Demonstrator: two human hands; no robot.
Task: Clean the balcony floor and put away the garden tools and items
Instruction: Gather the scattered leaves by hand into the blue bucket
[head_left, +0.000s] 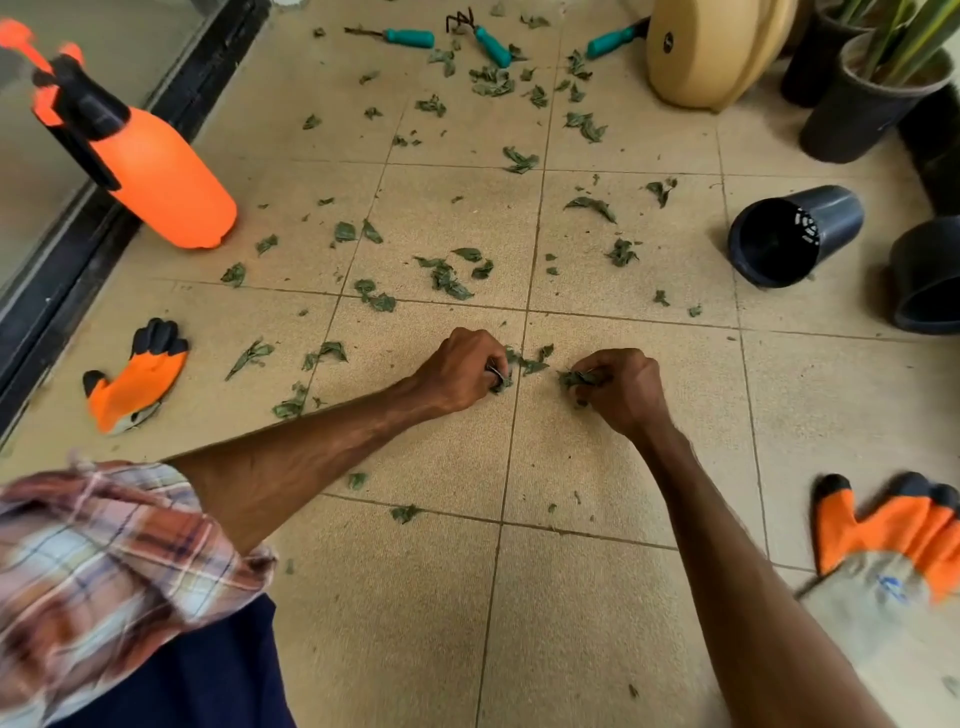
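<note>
1. The person reaches both bare arms down to the tiled floor (571, 597). A checked sleeve (104, 571) is rolled up on the left arm.
2. The left hand (460, 371) is curled up tight on the floor and grips some green leaves (447, 278).
3. The right hand (621, 392) is just beside it. Its fingers are curled too, and they pinch a small bunch of leaves.
4. A few leaves lie between the two hands. Lots more are scattered over the tiles farther away.
5. An orange spray bottle (156, 176) stands on the left, near the dark door frame (93, 228).
6. One orange glove (137, 379) lies left of the arms. The other glove (893, 525) lies on the right.
7. Three tools with blue-green handles lie at the far end among the leaves: a thin tool (410, 37), a little rake (491, 44) and a third tool (615, 39) partly hidden by a big tan pot (711, 52).
8. A black pot (795, 236) lies on its side on the right, its mouth open toward us. Black plant pots (872, 104) with green plants stand in the far right corner.
</note>
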